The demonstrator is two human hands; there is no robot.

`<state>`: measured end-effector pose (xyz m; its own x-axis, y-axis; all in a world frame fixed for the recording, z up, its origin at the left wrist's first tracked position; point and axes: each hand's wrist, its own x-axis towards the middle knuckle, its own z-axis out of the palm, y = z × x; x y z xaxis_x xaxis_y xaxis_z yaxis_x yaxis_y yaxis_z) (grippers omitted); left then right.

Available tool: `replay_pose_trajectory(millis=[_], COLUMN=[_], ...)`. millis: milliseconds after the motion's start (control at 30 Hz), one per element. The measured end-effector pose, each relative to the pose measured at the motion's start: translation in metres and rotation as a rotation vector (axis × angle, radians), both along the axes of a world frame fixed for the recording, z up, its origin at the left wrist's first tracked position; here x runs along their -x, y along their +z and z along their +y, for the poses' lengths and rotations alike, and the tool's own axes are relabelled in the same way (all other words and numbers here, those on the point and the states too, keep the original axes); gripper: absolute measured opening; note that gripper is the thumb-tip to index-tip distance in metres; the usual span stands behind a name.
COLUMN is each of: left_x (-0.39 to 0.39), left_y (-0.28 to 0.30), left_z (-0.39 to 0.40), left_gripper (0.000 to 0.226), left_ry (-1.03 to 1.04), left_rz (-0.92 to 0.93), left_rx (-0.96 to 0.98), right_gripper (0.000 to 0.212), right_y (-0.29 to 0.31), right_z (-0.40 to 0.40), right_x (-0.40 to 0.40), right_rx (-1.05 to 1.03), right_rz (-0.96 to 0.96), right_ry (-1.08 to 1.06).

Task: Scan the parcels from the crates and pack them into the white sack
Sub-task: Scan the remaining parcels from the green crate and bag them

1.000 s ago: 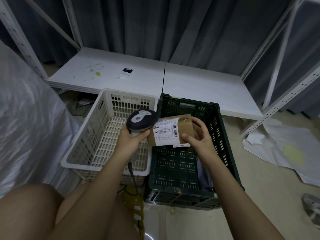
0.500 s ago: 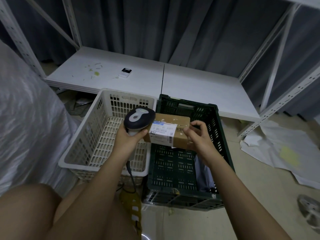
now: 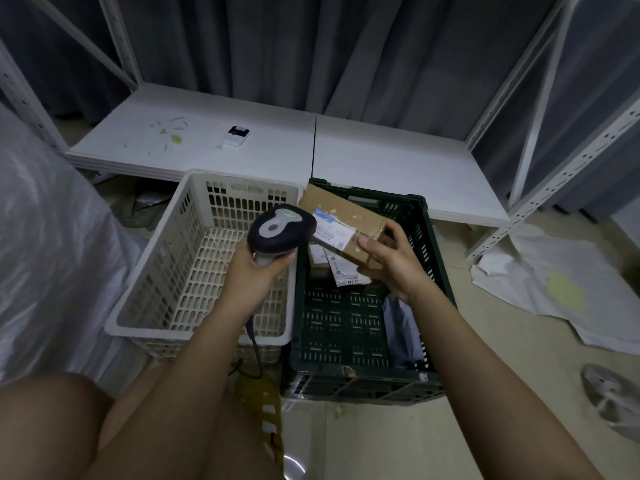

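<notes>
Right now the left hand (image 3: 258,268) is curled round the handle of the scanner (image 3: 281,228), its head just beside the label (image 3: 333,233) on a cardboard parcel (image 3: 343,220); the right hand (image 3: 391,265) pinches that parcel at its near end, thumb on top, holding it tilted above the green crate (image 3: 429,271); the white crate (image 3: 194,244) sits to the left. Judging by the one-handed hold, the box is light and stiff; its taped faces may be slippery, so gripping across the edges looks safest; the white sack (image 3: 48,254) waits at far left.
</notes>
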<state>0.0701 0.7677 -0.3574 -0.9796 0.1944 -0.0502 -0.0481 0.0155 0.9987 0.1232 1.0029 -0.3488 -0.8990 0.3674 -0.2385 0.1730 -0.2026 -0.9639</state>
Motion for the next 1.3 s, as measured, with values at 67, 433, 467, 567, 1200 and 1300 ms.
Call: replay_pose_trajectory(millis=[67, 433, 467, 567, 1200, 1300], left_x=[-0.001, 0.0, 0.0, 0.001, -0.001, 0.001], left_y=[-0.002, -0.005, -0.007, -0.01, -0.013, -0.014], left_z=[0.001, 0.006, 0.006, 0.007, 0.008, 0.007], left_gripper=[0.058, 0.046, 0.045, 0.045, 0.049, 0.051], left_ry=[-0.051, -0.217, -0.23, -0.239, -0.217, -0.186], left_rz=[0.024, 0.055, 0.054, 0.047, 0.059, 0.051], left_rx=[0.047, 0.144, 0.154, 0.162, 0.164, 0.167], right_gripper=[0.049, 0.059, 0.059, 0.058, 0.057, 0.061], right_y=[0.002, 0.004, 0.004, 0.004, 0.01, 0.011], right_z=[0.006, 0.014, 0.014, 0.015, 0.015, 0.013], right_x=[0.005, 0.011, 0.011, 0.01, 0.002, 0.001], right_rx=[0.002, -0.038, -0.044, -0.044, -0.021, -0.028], right_rz=[0.009, 0.025, 0.027, 0.037, 0.053, 0.066], right_ry=[-0.009, -0.037, -0.039, -0.045, -0.04, -0.06])
